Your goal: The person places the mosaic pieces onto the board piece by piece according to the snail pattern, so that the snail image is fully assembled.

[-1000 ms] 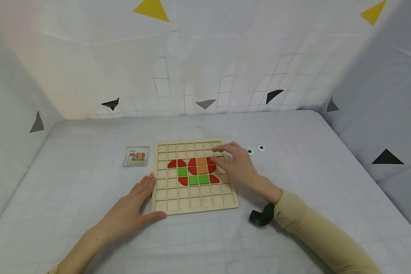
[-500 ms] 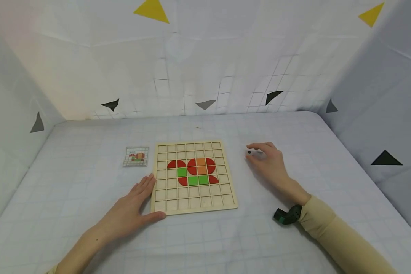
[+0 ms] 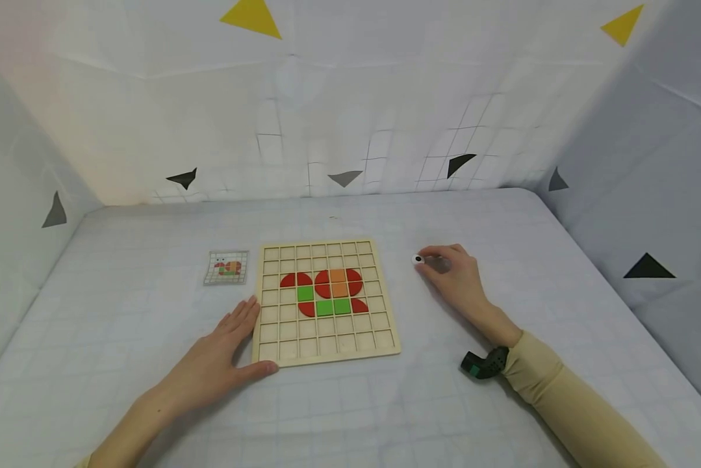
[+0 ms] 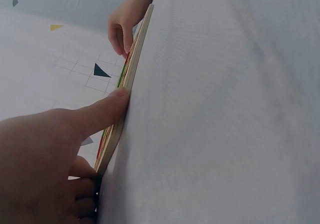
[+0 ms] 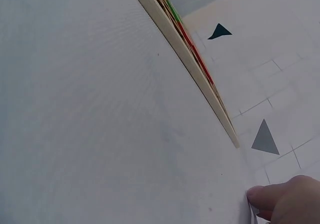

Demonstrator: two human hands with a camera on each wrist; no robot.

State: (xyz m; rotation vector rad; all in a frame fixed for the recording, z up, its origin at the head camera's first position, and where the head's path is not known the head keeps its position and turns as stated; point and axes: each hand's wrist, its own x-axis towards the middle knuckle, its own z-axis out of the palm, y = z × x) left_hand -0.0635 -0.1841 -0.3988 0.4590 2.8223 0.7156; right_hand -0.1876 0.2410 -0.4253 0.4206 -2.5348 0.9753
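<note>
My left hand [image 3: 212, 361] rests at the left side of a square wooden grid board [image 3: 327, 354], fingers straight along its edge and thumb at its near-left corner. In the grid lie red quarter-round tiles [image 3: 307, 309], green square tiles [image 3: 341, 306] and orange square tiles [image 3: 338, 282]. Right of the board, my right hand [image 3: 458, 279] pinches a white eye disc [image 3: 417, 259] with a black pupil between thumb and index fingertips. In the right wrist view, the fingertips [image 5: 257, 196] show at the lower right corner, over a thin white edge. The second eye disc is hidden.
A small picture card [image 3: 226, 268] with a gridded tile figure lies left of the board. A black wrist device [image 3: 484, 364] hangs under the right cuff. A white cloth backdrop [image 3: 303, 104] with triangles stands behind the table.
My right hand has moved right, from above the board's right edge to the eye discs, and has pinched one. The left hand stays at the board. The head view shifts slightly.
</note>
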